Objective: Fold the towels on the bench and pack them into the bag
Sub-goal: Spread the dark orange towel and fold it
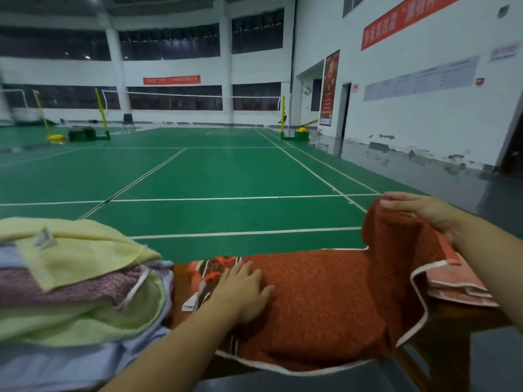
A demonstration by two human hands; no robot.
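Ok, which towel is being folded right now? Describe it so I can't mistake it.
On the bench, right of the pile of pale towels, lies the rust-red towel. The left hand presses it flat; the right hand lifts its end. It alone is dark red with white edging.

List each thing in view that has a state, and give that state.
Red towel: spread on bench, right end lifted.
Left hand: flat, pressing the red towel.
Right hand: gripping the raised end.
Towel pile: unfolded heap.
Pink towel: folded.
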